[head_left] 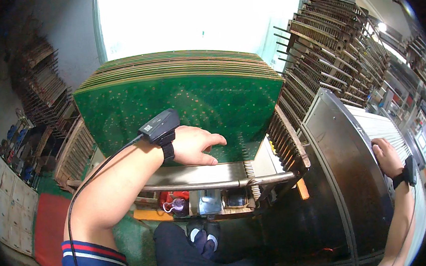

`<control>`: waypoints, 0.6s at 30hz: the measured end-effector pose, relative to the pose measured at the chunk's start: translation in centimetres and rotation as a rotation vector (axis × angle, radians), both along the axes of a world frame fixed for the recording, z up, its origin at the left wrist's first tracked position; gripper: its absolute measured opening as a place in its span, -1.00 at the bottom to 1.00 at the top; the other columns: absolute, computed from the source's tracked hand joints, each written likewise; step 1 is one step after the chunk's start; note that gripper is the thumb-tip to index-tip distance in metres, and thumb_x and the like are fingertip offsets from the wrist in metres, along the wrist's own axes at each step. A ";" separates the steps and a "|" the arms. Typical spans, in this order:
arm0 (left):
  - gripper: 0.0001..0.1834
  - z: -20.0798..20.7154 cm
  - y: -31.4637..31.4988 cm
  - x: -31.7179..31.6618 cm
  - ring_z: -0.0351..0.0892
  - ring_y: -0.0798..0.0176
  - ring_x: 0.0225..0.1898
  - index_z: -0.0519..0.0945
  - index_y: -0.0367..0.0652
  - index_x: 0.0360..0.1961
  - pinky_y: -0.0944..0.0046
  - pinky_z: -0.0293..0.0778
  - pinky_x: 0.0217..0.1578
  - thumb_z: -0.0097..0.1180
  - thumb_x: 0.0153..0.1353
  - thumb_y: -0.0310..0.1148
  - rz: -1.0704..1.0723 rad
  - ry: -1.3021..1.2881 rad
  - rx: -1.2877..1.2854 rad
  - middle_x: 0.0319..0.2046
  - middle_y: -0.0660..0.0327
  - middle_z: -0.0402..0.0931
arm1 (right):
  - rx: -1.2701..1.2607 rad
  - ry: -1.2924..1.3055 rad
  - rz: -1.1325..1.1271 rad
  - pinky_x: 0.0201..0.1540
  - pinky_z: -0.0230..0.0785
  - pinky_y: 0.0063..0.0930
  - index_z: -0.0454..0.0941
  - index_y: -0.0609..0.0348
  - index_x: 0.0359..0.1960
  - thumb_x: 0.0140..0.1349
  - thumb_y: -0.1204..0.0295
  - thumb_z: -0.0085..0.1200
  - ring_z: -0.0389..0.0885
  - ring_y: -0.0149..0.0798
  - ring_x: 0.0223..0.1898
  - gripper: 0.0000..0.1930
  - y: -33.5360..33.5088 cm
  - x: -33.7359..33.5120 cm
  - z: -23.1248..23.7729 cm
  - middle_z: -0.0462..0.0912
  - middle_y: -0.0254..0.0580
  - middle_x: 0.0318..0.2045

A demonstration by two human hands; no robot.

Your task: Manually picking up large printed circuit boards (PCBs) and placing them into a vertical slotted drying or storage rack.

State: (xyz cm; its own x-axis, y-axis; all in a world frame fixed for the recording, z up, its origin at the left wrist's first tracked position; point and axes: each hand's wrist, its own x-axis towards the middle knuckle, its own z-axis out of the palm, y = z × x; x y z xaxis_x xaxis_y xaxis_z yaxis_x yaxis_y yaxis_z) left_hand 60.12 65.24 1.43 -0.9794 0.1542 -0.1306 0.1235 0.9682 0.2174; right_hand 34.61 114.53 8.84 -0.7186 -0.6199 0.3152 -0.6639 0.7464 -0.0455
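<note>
A row of large green circuit boards (180, 98) stands upright in a rack (197, 185) before me, packed one behind another. My left hand (194, 147) is in front of the nearest board's lower middle, thumb and index finger apart and nothing held; whether it touches the board I cannot tell. Far to the right, my right hand (388, 158) lies on the upper edge of a metal-sided machine (346, 137), beside its pale rollers (380, 125). Its fingers look extended over that edge. Each wrist wears a black strap, the left one with a small black device (160, 126).
Slotted racks (326, 49) are stacked high at the back right, with more racks (43, 76) at the back left. Below the board rack, a shelf holds a purple-and-white item (177, 204) and small containers (209, 202). Pale lockers (8, 204) line the left.
</note>
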 end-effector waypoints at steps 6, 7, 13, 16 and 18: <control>-0.34 0.0 0.0 0.0 0.59 -0.01 -0.05 0.35 -0.10 0.26 0.06 0.49 -0.03 0.13 0.20 -0.02 -0.013 0.000 0.011 -0.09 0.03 0.59 | 0.013 0.018 0.009 0.10 0.31 -0.21 0.51 0.31 -0.09 0.29 0.38 -0.09 0.49 0.13 0.00 -0.72 0.4 -0.4 -0.2 0.55 0.12 -0.11; -0.34 0.1 0.1 0.1 0.59 -0.01 -0.06 0.35 -0.10 0.26 0.06 0.49 -0.03 0.13 0.20 -0.02 -0.010 -0.004 0.014 -0.09 0.03 0.59 | 0.013 0.015 0.008 0.10 0.31 -0.21 0.51 0.31 -0.09 0.29 0.38 -0.09 0.49 0.13 0.00 -0.72 0.3 -0.2 -0.2 0.55 0.12 -0.11; -0.34 0.2 0.2 0.0 0.59 0.00 -0.06 0.35 -0.11 0.25 0.07 0.49 -0.03 0.14 0.19 -0.03 0.001 -0.010 0.016 -0.08 0.02 0.58 | -0.005 -0.020 0.007 0.09 0.32 -0.20 0.51 0.32 -0.09 0.30 0.39 -0.11 0.49 0.14 -0.01 -0.72 0.0 0.0 0.0 0.55 0.12 -0.12; -0.34 0.7 0.4 0.0 0.59 -0.01 -0.06 0.35 -0.12 0.25 0.06 0.49 -0.03 0.14 0.19 -0.02 0.015 -0.028 0.020 -0.08 0.01 0.58 | 0.005 -0.003 0.024 0.10 0.31 -0.21 0.51 0.32 -0.09 0.30 0.38 -0.12 0.48 0.14 -0.01 -0.72 -0.1 0.2 0.1 0.54 0.14 -0.12; -0.34 0.5 0.2 0.0 0.58 -0.01 -0.05 0.35 -0.12 0.25 0.06 0.49 -0.02 0.14 0.19 -0.02 0.016 -0.028 0.017 -0.08 0.01 0.58 | 0.008 -0.009 0.018 0.10 0.31 -0.21 0.51 0.32 -0.09 0.30 0.38 -0.12 0.48 0.14 -0.01 -0.72 0.0 -0.1 0.1 0.54 0.13 -0.12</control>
State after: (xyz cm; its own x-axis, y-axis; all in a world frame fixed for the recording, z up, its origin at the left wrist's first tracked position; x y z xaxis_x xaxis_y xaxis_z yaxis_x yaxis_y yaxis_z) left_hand 60.07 65.48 1.93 -0.9778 0.1405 -0.1557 0.1011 0.9662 0.2370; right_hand 34.51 114.56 8.95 -0.7104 -0.6350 0.3036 -0.6766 0.7349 -0.0459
